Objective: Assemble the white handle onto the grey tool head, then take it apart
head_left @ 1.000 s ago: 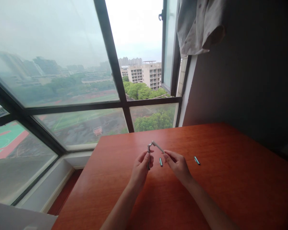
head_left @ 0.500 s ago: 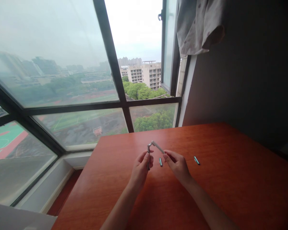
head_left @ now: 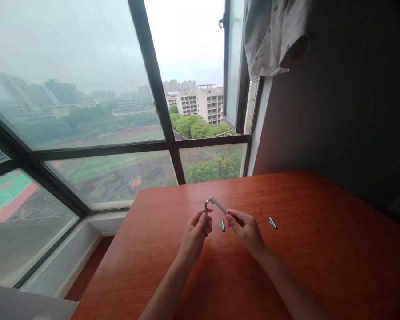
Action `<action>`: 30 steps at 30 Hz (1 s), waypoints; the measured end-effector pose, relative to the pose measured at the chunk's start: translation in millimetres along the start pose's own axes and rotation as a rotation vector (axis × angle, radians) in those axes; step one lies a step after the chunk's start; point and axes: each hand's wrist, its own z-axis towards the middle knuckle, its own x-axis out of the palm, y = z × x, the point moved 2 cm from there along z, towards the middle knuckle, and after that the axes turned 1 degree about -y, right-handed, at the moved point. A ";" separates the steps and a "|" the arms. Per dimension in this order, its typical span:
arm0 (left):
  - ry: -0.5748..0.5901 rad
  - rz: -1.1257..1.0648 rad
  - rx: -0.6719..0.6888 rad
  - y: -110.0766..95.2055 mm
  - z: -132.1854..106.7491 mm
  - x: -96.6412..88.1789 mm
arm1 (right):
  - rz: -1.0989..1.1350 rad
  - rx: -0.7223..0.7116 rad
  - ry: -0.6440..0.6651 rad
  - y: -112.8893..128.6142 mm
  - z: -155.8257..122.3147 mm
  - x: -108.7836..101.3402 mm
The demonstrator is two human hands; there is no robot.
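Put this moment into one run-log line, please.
Left grip: silver-topped handle | Right grip: slim pale rod | Table: small teal-and-black bar between grips, second bar rightward

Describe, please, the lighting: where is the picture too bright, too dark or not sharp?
In the head view, the white sky is washed out; at the head view's right, the dark grey wall sinks almost to black; also in the head view, the reddish-brown wooden table carries a pale sheen near its far left corner, and the slim silvery metal-looking rod is too soft for fine detail.

Grey cloth [head_left: 265,42] beside a dark-framed window [head_left: 170,145] (one pane [head_left: 234,66] open), pale buildings [head_left: 210,101] and trees [head_left: 193,126] outside.
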 end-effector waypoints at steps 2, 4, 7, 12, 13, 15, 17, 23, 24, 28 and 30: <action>-0.006 -0.003 -0.001 -0.1 0.0 0.0 | -0.001 -0.001 0.006 -0.2 0.0 0.3; -0.013 -0.002 -0.003 0.2 0.3 -0.4 | -0.010 -0.005 -0.009 -0.5 0.5 0.1; -0.017 0.006 0.000 0.9 0.8 -1.3 | -0.006 0.002 -0.020 -0.4 1.2 -0.3; 0.003 0.037 0.020 1.5 1.6 -2.8 | 0.064 0.028 0.041 0.9 -0.2 0.9; 0.005 0.041 0.024 1.4 1.6 -2.8 | 0.080 0.031 0.054 1.1 -0.5 1.1; -0.002 0.044 0.023 1.3 1.7 -2.8 | 0.091 0.028 0.068 1.5 -0.7 1.2; -0.012 0.042 0.018 1.3 1.8 -2.5 | 0.068 0.019 0.066 1.9 -0.3 0.9; -0.013 0.039 0.019 0.8 1.5 -2.6 | 0.022 0.009 0.037 3.7 1.2 -0.4; -0.012 0.042 0.023 0.6 1.5 -3.0 | 0.032 0.009 0.048 4.1 1.0 -0.2; -0.018 0.059 0.035 0.4 2.0 -5.0 | 0.058 0.001 0.091 5.2 0.3 0.2; -0.015 0.068 0.043 0.7 2.5 -5.5 | 0.046 -0.004 0.086 5.2 0.5 -0.3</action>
